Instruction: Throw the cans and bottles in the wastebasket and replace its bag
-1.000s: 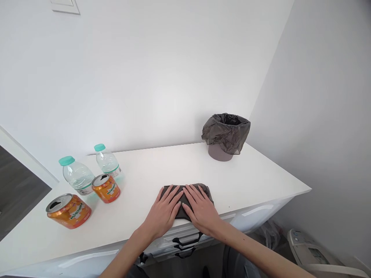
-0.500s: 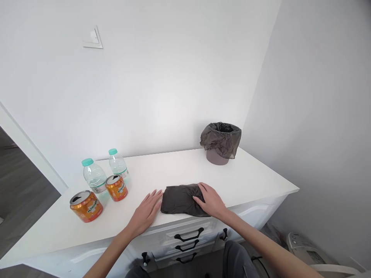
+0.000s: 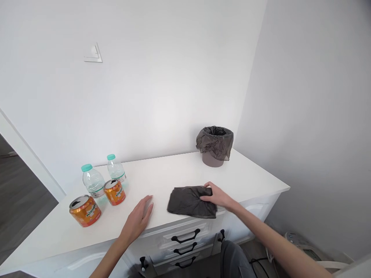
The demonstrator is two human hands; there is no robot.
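Observation:
A folded black plastic bag (image 3: 188,201) is at the front edge of the white countertop (image 3: 156,173). My right hand (image 3: 215,195) pinches its right end, thumb on top and the other fingers partly hidden beneath. To the left of the bag, my left hand (image 3: 137,218) rests at the counter's edge with its fingers apart, holding nothing. Beyond that hand stand two orange soda cans, a nearer one (image 3: 85,211) and a farther one (image 3: 114,192). Two clear bottles with teal caps, one on the left (image 3: 93,180) and one on the right (image 3: 116,170), are behind the cans.
A small bin (image 3: 213,159) lined with a black bag stands at the back right, near the wall corner. Below the counter's front edge are drawers with black handles (image 3: 185,236). A light switch (image 3: 93,54) is on the wall.
The folded bag has shifted right in my right hand, which now grips its end. My left hand has drawn away from the bag toward the left. The view has tilted slightly.

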